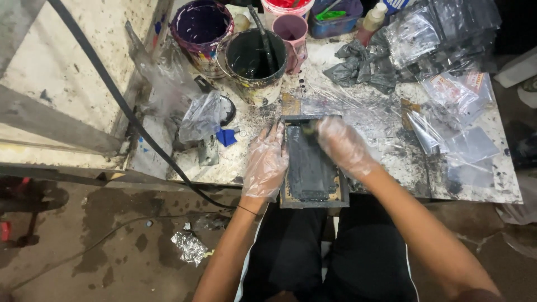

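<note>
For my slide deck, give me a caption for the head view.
Gloved left hand steadies a dark-inked framed screen while the right hand works its top, beside paint cans.

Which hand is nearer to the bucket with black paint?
The left hand. It rests on the left edge of the small framed screen, just below the black paint bucket. The right hand is at the screen's top right, farther away.

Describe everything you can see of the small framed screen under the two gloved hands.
The framed screen is a small rectangle, a wooden-looking frame smeared with dark ink around a dark grey mesh. It lies flat at the near edge of the table, slightly overhanging. The left hand steadies its left side; the right hand presses on its upper part.
</note>
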